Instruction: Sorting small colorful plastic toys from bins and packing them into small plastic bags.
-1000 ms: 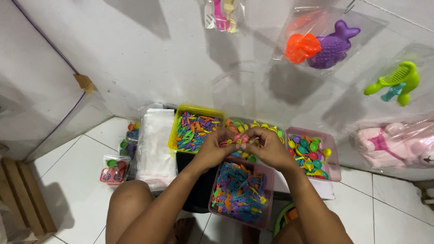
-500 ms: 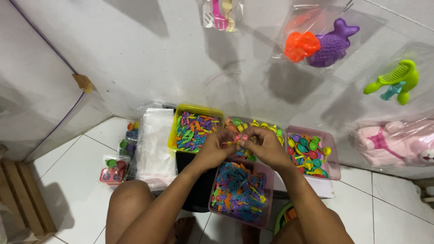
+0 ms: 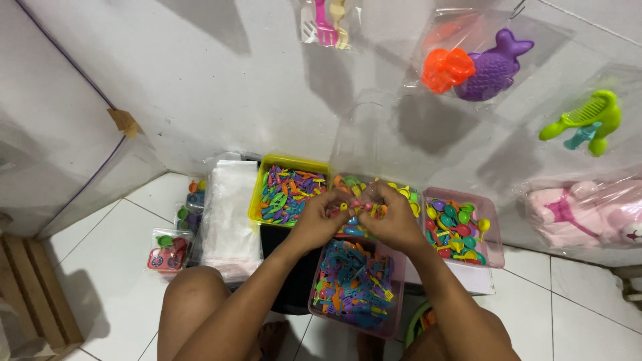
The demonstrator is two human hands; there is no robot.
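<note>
I see both hands meeting above the bins, approx. in the middle of the view. The left hand (image 3: 319,220) and the right hand (image 3: 394,219) are closed, fingers pinching a small bunch of tiny plastic toy pieces (image 3: 358,207) (pink, yellow, orange) between them; which hand holds which piece, I cannot tell. The bunch hangs over the gap between the middle bin (image 3: 401,192) and the pink bin w/ purple and blue forks (image 3: 353,284), just below the hands. To the left is a yellow bin (image 3: 289,164) w/ mixed colour pieces, to the right a pink bin w/ spoons (image 3: 461,224). A stack of clear bags (image 3: 231,210) lies left of the yellow bin, on the tile floor (image 3: 100,267).
</note>
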